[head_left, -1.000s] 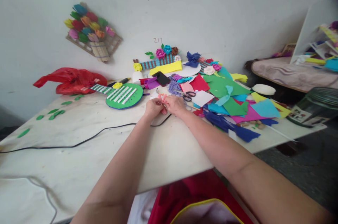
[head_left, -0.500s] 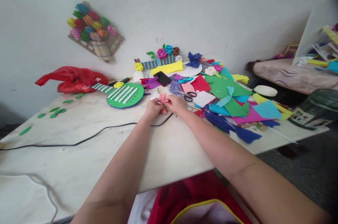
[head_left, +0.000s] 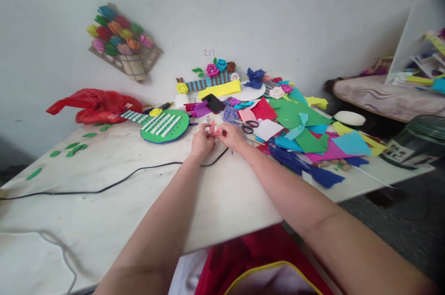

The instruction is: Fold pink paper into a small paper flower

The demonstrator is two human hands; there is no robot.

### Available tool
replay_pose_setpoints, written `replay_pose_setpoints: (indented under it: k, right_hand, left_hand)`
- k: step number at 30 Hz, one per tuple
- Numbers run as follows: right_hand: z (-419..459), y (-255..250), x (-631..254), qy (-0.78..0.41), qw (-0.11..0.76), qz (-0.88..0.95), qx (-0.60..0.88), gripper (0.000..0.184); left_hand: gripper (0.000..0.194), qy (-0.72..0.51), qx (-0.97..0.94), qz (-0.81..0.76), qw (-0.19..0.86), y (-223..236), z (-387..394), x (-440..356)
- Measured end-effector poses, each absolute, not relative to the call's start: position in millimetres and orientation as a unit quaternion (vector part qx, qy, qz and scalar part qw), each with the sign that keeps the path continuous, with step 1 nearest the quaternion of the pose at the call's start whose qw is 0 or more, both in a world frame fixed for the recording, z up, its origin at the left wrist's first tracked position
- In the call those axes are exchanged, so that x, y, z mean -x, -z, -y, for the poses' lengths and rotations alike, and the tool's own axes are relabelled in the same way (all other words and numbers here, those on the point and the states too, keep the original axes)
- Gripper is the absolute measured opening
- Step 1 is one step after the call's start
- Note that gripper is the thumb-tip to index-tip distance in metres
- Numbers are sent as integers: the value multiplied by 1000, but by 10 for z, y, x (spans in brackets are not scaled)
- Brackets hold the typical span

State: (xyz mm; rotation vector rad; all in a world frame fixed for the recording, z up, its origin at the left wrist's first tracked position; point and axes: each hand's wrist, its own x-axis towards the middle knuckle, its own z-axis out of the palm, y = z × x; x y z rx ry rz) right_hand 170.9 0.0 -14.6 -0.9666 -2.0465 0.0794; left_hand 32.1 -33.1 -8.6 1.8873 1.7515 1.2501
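Note:
Between my two hands is a small pink paper flower (head_left: pixel 216 132), held just above the white table. My left hand (head_left: pixel 202 141) pinches its left side, fingers closed on it. From the other side my right hand (head_left: pixel 232 136) grips its right edge between thumb and fingers. Part of the flower is hidden behind the fingertips. Scissors with dark handles (head_left: pixel 251 125) lie just right of my right hand, beside a bundle of purple yarn (head_left: pixel 229 112). Left of my hands rests a green guitar-shaped paper craft (head_left: pixel 165 126) with white strips.
Coloured paper sheets (head_left: pixel 295 114) cover the table's right side, with a glass jar (head_left: pixel 417 142) at the corner. A black cable (head_left: pixel 132 174) crosses in front of my hands. A phone (head_left: pixel 212 103), a red plastic bag (head_left: pixel 100 105) and green paper leaves (head_left: pixel 74 148) lie farther off.
The pink flower has been turned in my fingers and now shows flatter and lower, with one petal upright. Both hands have shifted slightly around it.

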Motion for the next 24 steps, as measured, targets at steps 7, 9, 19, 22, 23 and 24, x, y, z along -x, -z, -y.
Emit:
replay_pose_setpoints:
  k: [7,9,19,22,23,24]
  right_hand:
    - [-25,168,-1714,-68,459,805,369,12]
    - [-21,166,-1713,-73,467,796,378,13]
    - [13,116,-1691,-180,495,750,400,18]
    - [40,82,-1716,-238,522,722,387,28]
    - [41,75,-1727,-252,531,708,390,31]
    - [36,72,-1737,-263,539,694,398,33]
  left_hand:
    - [43,-397,-660,-635,58,51,359,-350]
    - [41,-389,-658,-644,41,42,371,-363]
    - [20,-398,-643,-654,27,9,392,-393]
    - [20,-491,-597,-597,215,18,370,-363]
    - [22,-522,-567,-564,297,21,365,-347]
    - [23,-544,-535,-528,373,23,361,-328]
